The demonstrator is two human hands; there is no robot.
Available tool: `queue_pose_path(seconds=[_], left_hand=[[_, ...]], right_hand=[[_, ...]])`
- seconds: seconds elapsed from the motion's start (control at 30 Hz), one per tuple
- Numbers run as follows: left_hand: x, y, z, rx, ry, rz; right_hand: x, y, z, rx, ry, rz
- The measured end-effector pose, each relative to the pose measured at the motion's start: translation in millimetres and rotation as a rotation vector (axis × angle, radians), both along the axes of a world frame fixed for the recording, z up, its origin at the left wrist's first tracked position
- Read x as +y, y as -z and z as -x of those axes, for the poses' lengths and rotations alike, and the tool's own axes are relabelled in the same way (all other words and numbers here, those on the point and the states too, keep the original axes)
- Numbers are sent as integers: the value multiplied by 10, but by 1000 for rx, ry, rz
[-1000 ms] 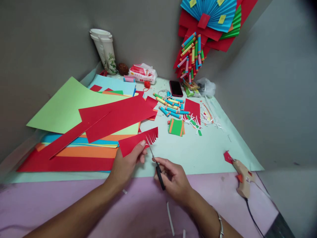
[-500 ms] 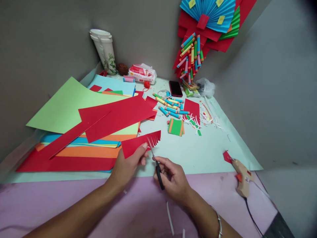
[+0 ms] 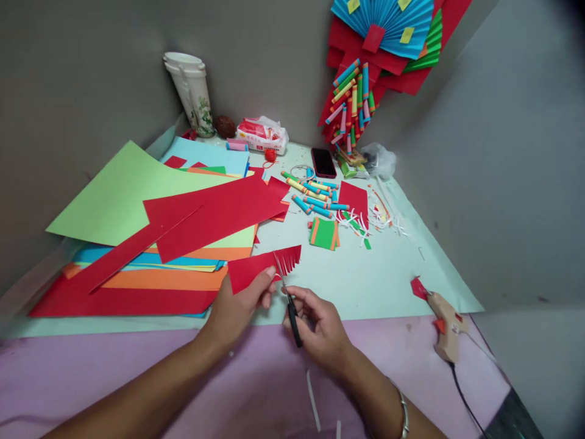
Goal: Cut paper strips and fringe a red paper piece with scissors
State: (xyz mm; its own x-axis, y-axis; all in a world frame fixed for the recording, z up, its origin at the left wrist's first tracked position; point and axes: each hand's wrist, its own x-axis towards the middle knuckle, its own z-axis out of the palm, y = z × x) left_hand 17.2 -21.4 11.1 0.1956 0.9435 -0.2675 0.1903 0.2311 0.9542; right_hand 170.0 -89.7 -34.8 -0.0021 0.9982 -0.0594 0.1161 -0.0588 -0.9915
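My left hand [image 3: 244,305] pinches a strip of red paper [image 3: 249,270] between thumb and fingers, just above the front of the pale sheet. Narrow slits run side by side along the right part of the strip, like a fringe. In my right hand [image 3: 320,326] is a pair of scissors [image 3: 293,320] with black handles, held closed around the grips. Their thin metal blades point up and away, touching the strip beside the last slit near my left thumb. Part of the handles is hidden by my fingers.
Left lies a pile of coloured paper with red sheets [image 3: 210,213] and a green sheet [image 3: 109,189]. Behind are small paper rolls [image 3: 315,195], a phone [image 3: 323,163], a tissue pack [image 3: 262,134] and a cup [image 3: 192,94]. A glue gun [image 3: 446,326] rests at right; a paper fan decoration [image 3: 384,30] hangs behind.
The red strip and my left hand have shifted slightly right, and the strip sits a little lower. The scissors stay at the strip, now by its slits' left end.
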Motion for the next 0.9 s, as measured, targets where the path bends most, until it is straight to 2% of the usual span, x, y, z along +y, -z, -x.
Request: queue_pose_path(seconds=[0.2, 0.47, 0.67, 0.9], left_hand=[[-6, 13, 11, -17, 18, 4], [5, 124, 4, -239, -12, 156], [10, 46, -31, -378, -63, 258], [32, 15, -23, -458, -46, 319]], right_hand=[[-3, 23, 3, 20, 10, -34], [-1, 32, -1, 19, 7, -56], [5, 9, -2, 18, -3, -56], [1, 35, -6, 42, -16, -46]])
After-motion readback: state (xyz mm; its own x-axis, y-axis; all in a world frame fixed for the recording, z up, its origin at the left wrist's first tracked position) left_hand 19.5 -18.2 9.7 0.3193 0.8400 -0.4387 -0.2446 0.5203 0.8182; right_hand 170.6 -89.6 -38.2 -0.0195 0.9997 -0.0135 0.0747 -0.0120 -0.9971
